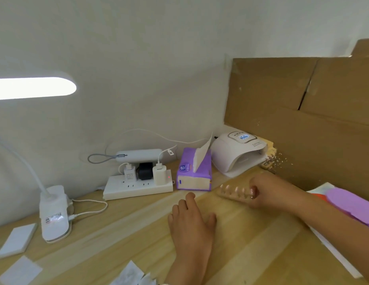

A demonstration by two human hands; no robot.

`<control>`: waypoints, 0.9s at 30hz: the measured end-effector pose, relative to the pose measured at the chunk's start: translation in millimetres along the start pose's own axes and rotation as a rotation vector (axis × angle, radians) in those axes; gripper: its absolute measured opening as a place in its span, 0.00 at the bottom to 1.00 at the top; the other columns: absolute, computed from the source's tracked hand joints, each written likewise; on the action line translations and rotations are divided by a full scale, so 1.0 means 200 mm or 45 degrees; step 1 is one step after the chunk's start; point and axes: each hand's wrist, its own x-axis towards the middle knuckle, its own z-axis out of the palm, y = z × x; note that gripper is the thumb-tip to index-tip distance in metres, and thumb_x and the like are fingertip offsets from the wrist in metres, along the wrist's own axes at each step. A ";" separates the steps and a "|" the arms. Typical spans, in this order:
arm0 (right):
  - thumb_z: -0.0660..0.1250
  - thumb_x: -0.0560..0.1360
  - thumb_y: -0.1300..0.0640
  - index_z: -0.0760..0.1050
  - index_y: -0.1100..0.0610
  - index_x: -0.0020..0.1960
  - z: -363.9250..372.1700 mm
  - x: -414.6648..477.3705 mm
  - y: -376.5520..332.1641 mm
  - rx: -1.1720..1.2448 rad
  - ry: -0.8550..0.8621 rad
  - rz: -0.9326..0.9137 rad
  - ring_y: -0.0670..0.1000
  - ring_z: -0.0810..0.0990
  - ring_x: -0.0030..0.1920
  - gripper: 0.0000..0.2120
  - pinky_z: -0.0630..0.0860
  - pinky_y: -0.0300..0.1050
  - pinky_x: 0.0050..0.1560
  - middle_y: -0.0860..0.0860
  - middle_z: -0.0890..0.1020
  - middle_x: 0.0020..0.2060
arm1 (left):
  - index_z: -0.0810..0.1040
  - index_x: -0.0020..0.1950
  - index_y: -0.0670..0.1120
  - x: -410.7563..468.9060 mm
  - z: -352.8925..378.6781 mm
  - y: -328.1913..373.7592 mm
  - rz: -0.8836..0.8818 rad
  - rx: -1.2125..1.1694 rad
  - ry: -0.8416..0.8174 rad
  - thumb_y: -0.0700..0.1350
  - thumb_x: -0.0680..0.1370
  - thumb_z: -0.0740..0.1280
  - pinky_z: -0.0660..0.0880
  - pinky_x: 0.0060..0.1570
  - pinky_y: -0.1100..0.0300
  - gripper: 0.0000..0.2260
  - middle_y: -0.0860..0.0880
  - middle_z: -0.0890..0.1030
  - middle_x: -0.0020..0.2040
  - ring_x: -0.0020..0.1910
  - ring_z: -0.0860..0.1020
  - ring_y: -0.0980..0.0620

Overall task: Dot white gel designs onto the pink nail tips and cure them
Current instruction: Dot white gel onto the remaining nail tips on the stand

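Observation:
A wooden strip (231, 194) carries several pink nail tips (234, 189) in a row, just above the wooden desk. My right hand (270, 192) grips the strip at its right end, in front of the white curing lamp (238, 153), whose display is lit. My left hand (192, 221) lies flat on the desk to the left of the strip, fingers relaxed and holding nothing. The designs on the tips are too blurred to tell.
A purple tissue pack (193, 171) stands left of the curing lamp. Beyond it are a power strip (138, 187) with chargers and a clip-on desk lamp (54, 212). Cardboard sheets (303, 112) stand behind at right. Papers and a purple sheet (352, 204) lie at right.

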 end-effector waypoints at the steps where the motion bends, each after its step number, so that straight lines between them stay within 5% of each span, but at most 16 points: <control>1: 0.71 0.70 0.50 0.71 0.52 0.37 -0.03 0.00 0.01 -0.081 0.037 0.096 0.48 0.76 0.38 0.10 0.66 0.39 0.31 0.47 0.76 0.36 | 0.65 0.72 0.52 0.00 0.00 0.00 0.005 0.002 0.006 0.62 0.75 0.64 0.65 0.61 0.55 0.29 0.52 0.74 0.61 0.63 0.71 0.49; 4: 0.71 0.71 0.51 0.66 0.53 0.34 -0.07 0.03 0.05 -0.081 0.145 0.349 0.48 0.71 0.34 0.15 0.63 0.40 0.28 0.48 0.70 0.33 | 0.64 0.72 0.52 -0.01 -0.02 0.00 0.016 0.007 0.009 0.62 0.76 0.63 0.65 0.62 0.55 0.28 0.53 0.74 0.62 0.64 0.70 0.49; 12: 0.70 0.75 0.49 0.77 0.55 0.54 0.02 0.33 0.07 0.319 0.398 0.572 0.59 0.80 0.55 0.12 0.70 0.44 0.42 0.56 0.81 0.53 | 0.68 0.69 0.51 0.00 -0.02 0.02 0.011 0.017 0.004 0.61 0.74 0.66 0.67 0.58 0.54 0.27 0.53 0.75 0.60 0.61 0.73 0.49; 15: 0.70 0.76 0.51 0.77 0.60 0.52 0.07 0.44 0.07 0.374 0.451 0.720 0.60 0.81 0.54 0.12 0.70 0.44 0.43 0.58 0.82 0.52 | 0.83 0.51 0.45 0.01 -0.02 0.05 0.062 0.076 0.050 0.56 0.56 0.81 0.76 0.37 0.51 0.28 0.49 0.81 0.40 0.39 0.81 0.45; 17: 0.70 0.77 0.53 0.78 0.63 0.53 0.10 0.50 0.06 0.527 0.492 0.771 0.61 0.81 0.54 0.13 0.74 0.47 0.47 0.61 0.82 0.51 | 0.84 0.44 0.45 0.02 -0.02 0.05 0.134 0.127 0.123 0.55 0.48 0.83 0.75 0.28 0.53 0.29 0.50 0.79 0.32 0.31 0.80 0.47; 22: 0.68 0.74 0.60 0.75 0.64 0.39 0.15 0.58 0.06 0.944 0.510 0.687 0.57 0.77 0.37 0.08 0.74 0.48 0.40 0.62 0.78 0.35 | 0.83 0.43 0.46 0.03 0.00 0.04 0.156 0.161 0.110 0.56 0.46 0.82 0.74 0.26 0.54 0.29 0.50 0.78 0.31 0.29 0.79 0.48; 27: 0.63 0.72 0.63 0.75 0.61 0.35 0.14 0.50 0.11 1.037 0.662 0.663 0.58 0.74 0.36 0.08 0.67 0.45 0.38 0.59 0.77 0.32 | 0.84 0.44 0.46 0.03 0.00 0.04 0.141 0.135 0.074 0.56 0.49 0.82 0.75 0.29 0.54 0.27 0.51 0.79 0.33 0.32 0.80 0.48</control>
